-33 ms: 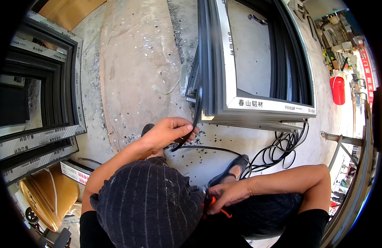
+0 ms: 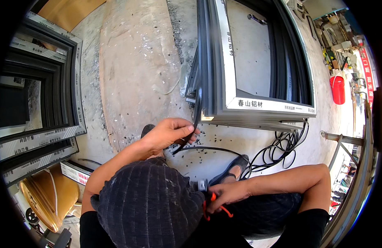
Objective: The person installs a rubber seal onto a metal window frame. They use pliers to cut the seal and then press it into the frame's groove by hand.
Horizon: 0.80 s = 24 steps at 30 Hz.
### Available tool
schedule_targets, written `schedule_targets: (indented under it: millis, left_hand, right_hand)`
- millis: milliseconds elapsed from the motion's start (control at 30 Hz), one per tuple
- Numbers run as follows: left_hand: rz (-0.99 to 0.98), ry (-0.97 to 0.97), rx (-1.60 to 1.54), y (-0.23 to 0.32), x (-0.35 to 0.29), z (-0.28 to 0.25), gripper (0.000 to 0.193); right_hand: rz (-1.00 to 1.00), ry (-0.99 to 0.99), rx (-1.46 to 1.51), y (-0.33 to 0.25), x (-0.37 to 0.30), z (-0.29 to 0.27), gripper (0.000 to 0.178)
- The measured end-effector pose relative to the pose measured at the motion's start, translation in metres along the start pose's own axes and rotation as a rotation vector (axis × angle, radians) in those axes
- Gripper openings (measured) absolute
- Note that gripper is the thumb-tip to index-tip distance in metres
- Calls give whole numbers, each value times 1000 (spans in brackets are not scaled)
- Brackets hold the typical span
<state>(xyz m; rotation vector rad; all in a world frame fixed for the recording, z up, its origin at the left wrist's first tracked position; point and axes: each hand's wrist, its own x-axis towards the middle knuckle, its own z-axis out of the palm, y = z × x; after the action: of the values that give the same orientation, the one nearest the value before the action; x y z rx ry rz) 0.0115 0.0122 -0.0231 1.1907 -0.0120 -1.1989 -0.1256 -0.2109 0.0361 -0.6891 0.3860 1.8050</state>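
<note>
My left hand (image 2: 171,131) is closed, with thumb and fingers pinching a black rubber sealing strip (image 2: 198,110). Above the hand the strip runs up along the near-left corner of a stack of dark window frames (image 2: 230,97) with white protective film. Below the hand a black length curves right across the floor to a loose coil (image 2: 277,151). Low in front of me, my right hand (image 2: 228,194) is wrapped round red-handled cutters (image 2: 202,185). Their grey head points left, beside a dark striped cloth on my knee; the cloth hides part of the tool.
More filmed frames (image 2: 71,120) stand at the left, above a gold-coloured drum (image 2: 50,198). A cardboard sheet (image 2: 137,58) covers part of the floor, with small black scraps scattered about. A red bucket (image 2: 337,90) and a metal rail (image 2: 360,173) are at the right.
The cutters in my right hand have shifted slightly, so their grey head and red handles show more. My left hand stays almost in place on the strip.
</note>
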Motion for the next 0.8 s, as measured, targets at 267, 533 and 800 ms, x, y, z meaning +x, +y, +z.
schedule_targets:
  millis: [267, 533, 800]
  left_hand:
    - [-46, 12, -133, 1, 12, 11, 30]
    - [-60, 47, -213, -1, 13, 11, 26]
    - [-42, 27, -220, -5, 15, 10, 26]
  right_hand:
    - [-213, 370, -240, -25, -18, -24, 27]
    - [-264, 376, 4, -60, -75, -19, 54]
    - [-361, 788, -679, -64, -74, -20, 51]
